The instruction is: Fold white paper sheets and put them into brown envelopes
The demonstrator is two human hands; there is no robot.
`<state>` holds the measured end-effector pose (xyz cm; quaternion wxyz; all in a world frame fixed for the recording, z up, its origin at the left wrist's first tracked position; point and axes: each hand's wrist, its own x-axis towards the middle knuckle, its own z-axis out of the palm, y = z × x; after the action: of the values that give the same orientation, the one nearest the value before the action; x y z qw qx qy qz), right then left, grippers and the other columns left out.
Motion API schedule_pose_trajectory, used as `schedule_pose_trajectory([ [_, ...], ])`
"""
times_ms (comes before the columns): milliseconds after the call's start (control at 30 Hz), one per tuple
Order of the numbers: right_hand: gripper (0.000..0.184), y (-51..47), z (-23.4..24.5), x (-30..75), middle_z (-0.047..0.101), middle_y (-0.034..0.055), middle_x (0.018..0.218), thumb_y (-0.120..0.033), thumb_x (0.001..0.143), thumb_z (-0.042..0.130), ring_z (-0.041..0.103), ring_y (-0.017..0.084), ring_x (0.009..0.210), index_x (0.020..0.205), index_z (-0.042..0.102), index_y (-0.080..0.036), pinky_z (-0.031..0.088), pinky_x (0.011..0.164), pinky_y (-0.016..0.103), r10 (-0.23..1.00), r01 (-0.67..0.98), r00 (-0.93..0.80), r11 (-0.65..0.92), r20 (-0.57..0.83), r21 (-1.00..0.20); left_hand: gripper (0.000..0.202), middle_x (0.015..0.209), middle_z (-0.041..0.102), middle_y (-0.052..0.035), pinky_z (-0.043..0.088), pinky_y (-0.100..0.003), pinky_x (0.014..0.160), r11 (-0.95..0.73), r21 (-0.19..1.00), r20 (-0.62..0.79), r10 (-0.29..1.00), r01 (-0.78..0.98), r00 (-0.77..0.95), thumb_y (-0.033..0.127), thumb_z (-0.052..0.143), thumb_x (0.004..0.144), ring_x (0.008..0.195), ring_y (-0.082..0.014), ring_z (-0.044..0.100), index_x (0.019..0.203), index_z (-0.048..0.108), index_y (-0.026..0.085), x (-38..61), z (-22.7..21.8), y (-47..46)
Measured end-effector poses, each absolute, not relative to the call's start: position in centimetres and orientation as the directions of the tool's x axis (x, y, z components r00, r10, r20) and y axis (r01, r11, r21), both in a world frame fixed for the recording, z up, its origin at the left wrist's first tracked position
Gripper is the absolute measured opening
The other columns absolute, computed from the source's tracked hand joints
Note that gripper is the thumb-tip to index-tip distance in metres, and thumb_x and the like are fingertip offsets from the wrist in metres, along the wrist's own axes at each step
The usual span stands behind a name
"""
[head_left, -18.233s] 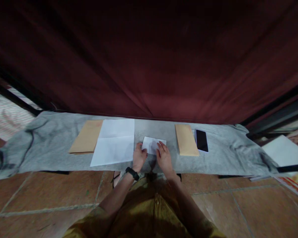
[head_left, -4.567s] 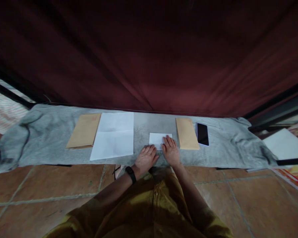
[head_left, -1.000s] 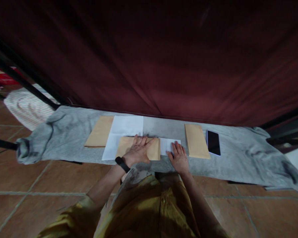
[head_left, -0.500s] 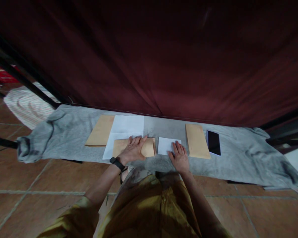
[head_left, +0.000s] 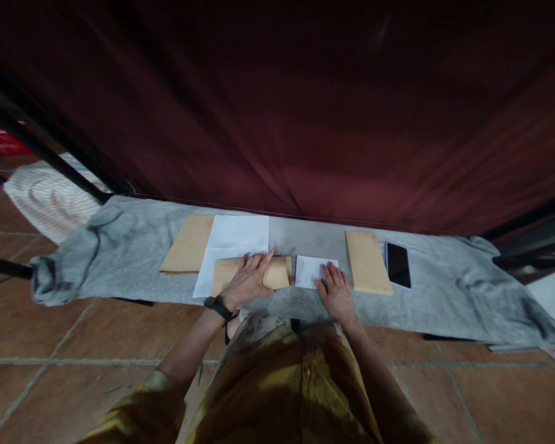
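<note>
My left hand (head_left: 247, 282), with a black band on its wrist, spans a brown paper envelope (head_left: 280, 272). Its thumb is at the near edge and its fingers are at the far edge, gripping it across. The envelope's right end bulges between them. Under this envelope lies a larger creased white sheet (head_left: 238, 231). My right hand (head_left: 337, 295) rests with outstretched fingers on the right part of a small white folded paper (head_left: 308, 271). A narrow gap separates that paper from the envelope's right end.
Another brown envelope (head_left: 189, 243) lies left of the white sheet. Further right are a brown envelope (head_left: 367, 262) and a dark-screened phone (head_left: 398, 265). Everything lies on a grey cloth (head_left: 444, 277) over a narrow bench. A dark red curtain (head_left: 277, 123) hangs behind.
The envelope under my left hand has shifted slightly right, and its right end now bulges upward. My right hand and the folded paper have barely moved.
</note>
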<state>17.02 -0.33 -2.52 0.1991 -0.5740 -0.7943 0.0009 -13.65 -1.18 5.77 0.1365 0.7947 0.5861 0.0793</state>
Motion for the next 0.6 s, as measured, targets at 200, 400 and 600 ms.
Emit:
schedule_pose_trajectory([
  [200,0.05,-0.2,-0.8,15.7,0.047,0.0152,0.155,-0.032,0.101,0.04,0.042,0.028,0.143,0.147,0.049,-0.015,0.038,0.115,0.052,0.92,0.832,-0.191,0.337,0.343,-0.441,0.118,0.146,0.046,-0.0157,0.014,-0.055,0.123,-0.294,0.28,-0.003,0.952,0.914,0.307,0.046,0.077,0.07,0.141,-0.0351,0.038,0.161,0.006,0.02,-13.6,6.0,-1.2],
  [400,0.04,1.1,1.8,11.3,0.073,0.0084,0.123,-0.031,0.097,0.042,0.068,0.023,0.112,0.125,0.07,-0.022,0.053,0.1,0.039,0.952,0.426,-0.298,0.202,0.073,-0.882,0.114,0.149,0.045,-0.0164,0.013,-0.057,0.123,-0.353,0.232,0.06,0.935,0.906,0.349,0.049,0.075,0.074,0.143,-0.0366,0.037,0.161,0.006,0.022,-12.9,7.4,-1.6],
  [600,0.038,2.5,4.3,9.6,0.076,0.0056,0.103,-0.018,0.085,0.046,0.069,0.023,0.099,0.112,0.074,-0.019,0.053,0.095,0.038,0.788,0.274,-0.61,0.111,-0.084,-0.955,0.101,0.148,0.045,-0.0168,0.009,-0.059,0.123,-0.461,0.115,0.113,0.886,0.88,0.449,0.041,0.07,0.083,0.142,-0.0359,0.037,0.162,0.01,0.024,-12.3,8.0,-3.0],
])
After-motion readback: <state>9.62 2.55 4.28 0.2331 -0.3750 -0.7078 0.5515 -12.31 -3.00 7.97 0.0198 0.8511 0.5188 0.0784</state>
